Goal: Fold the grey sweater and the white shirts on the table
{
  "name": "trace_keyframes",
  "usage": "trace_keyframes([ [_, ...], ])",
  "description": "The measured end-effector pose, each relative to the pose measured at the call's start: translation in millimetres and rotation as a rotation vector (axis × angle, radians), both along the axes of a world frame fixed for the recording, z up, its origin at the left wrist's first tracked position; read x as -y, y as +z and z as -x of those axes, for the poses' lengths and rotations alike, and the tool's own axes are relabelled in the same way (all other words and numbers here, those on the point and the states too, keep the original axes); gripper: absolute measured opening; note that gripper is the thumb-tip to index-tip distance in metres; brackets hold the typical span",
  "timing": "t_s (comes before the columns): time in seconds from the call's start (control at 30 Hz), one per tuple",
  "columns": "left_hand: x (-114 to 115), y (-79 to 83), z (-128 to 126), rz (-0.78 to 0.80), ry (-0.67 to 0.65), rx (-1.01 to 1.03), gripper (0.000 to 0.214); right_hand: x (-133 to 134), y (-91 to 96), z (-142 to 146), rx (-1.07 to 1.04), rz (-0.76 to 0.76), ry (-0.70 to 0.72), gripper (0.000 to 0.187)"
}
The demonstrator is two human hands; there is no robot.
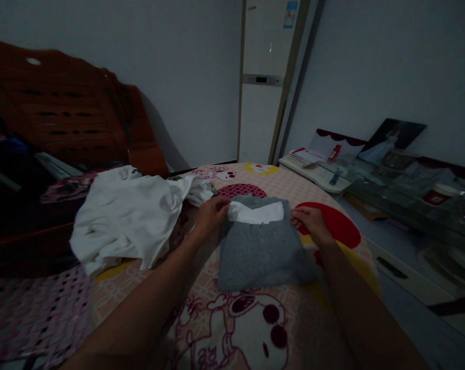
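Observation:
A folded grey garment (pixel 261 254) with a white collar part (pixel 257 211) lies on the patterned bed cover (pixel 224 318) in front of me. My left hand (pixel 211 213) pinches the garment's upper left corner at the white part. At the upper right corner my right hand (pixel 311 222) has its fingers closed on the edge. A crumpled white shirt (pixel 126 216) lies to the left of the grey one, close to my left forearm.
A dark wooden headboard (pixel 74 110) stands at the left. A tall white air conditioner (pixel 265 82) fills the far corner. On the right runs a low glass-topped cabinet (pixel 405 195) with papers, a red cup and a framed picture. A checked purple cloth (pixel 32 313) lies at lower left.

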State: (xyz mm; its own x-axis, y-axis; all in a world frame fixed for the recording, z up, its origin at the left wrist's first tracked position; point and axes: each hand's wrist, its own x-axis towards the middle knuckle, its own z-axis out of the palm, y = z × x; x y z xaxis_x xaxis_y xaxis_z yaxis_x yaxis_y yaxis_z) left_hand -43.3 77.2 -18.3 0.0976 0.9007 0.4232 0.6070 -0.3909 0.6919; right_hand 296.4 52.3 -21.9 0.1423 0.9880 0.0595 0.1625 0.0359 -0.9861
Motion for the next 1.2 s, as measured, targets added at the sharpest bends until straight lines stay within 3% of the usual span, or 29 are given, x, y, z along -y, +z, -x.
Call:
trace_keyframes([
  [0.1,9.6,3.3,1.1,0.053,-0.11,-0.159,0.021,3.0,5.1,4.7,0.258,-0.016,0.016,0.018],
  [0.17,14.2,4.2,-5.1,0.009,-0.177,-0.226,0.023,5.1,10.5,13.0,0.402,-0.119,0.078,0.017],
  [0.37,21.1,-1.5,-43.7,-0.042,-0.338,-0.448,0.027,9.5,4.8,47.5,0.723,-0.419,0.487,0.025],
  [0.47,20.9,-5.2,-56.9,-0.04,-0.343,-0.559,0.026,8.4,-5.7,55.8,0.855,-0.478,0.568,0.028],
  [0.87,14.8,-12.2,-61.3,0.011,-0.364,-0.541,0.02,0.0,-11.9,54.0,0.803,-0.496,0.649,0.033],
  [1.03,15.2,-16.4,-60.5,0.003,-0.376,-0.412,0.017,19.2,10.7,53.0,0.786,-0.409,0.615,0.028],
  [1.2,16.9,-18.3,-60.4,0.023,-0.337,-0.418,0.022,51.8,21.9,60.7,0.777,-0.382,0.71,0.022],
])
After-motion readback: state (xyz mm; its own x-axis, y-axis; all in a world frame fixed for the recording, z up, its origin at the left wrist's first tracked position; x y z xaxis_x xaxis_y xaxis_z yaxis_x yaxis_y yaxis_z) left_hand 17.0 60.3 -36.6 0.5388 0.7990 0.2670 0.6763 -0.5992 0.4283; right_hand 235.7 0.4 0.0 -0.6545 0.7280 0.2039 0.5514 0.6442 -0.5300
